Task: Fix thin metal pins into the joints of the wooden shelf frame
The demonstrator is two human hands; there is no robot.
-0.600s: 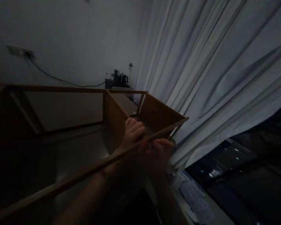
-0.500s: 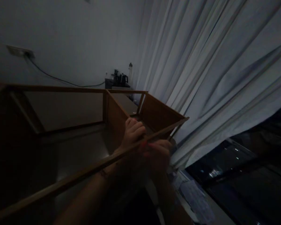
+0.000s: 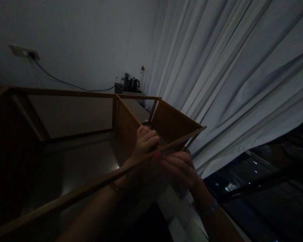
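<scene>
A wooden shelf frame with a long front rail lies across the view. Inside it a wooden divider panel runs from the back rail toward the front. My left hand reaches under the front rail and is closed around the divider's front end. On the near side of that rail, my right hand has its fingers pinched together close to where divider and rail meet. A thin, small glint shows at its fingertips, too dark to name.
Behind the frame, a dark kettle stands on a small stand. A black cord runs along the wall from a socket. White curtains hang at the right, beside a dark window.
My right hand has turned and shifted slightly right, its wrist swinging outward; the fingertips stay by the rail. My left hand keeps its hold. The view has moved slightly.
</scene>
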